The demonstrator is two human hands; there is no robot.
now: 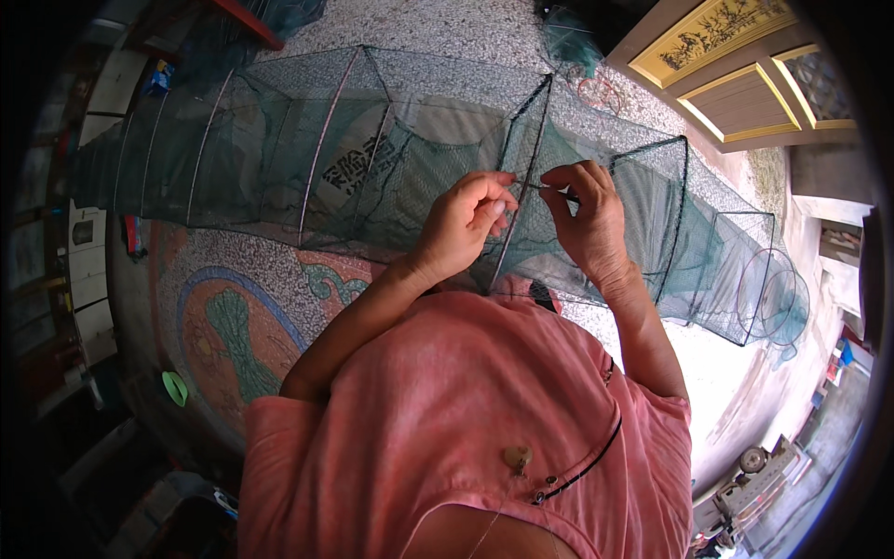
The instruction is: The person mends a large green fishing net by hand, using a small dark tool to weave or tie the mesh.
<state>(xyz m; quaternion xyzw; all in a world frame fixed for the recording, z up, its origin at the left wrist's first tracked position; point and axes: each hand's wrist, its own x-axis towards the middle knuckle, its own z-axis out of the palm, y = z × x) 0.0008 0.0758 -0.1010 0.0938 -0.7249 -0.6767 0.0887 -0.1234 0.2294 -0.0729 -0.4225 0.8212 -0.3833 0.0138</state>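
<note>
Head view: both hands (463, 224) (587, 219) pinch green net cage (372, 158) frame.

Tiny tool (557, 192) in right hand (587, 219)

1. The long net trap (419, 158) shows fine green mesh, soft and matt, stretched over thin rigid frame hoops, apparently metal.
2. The floor (279, 289) looks like speckled stone terrazzo, smooth with coloured inlay.
3. The shirt (447, 419) is pink woven cloth, matt.
4. The door panels (745, 93) are painted wood with a light sheen.
</note>
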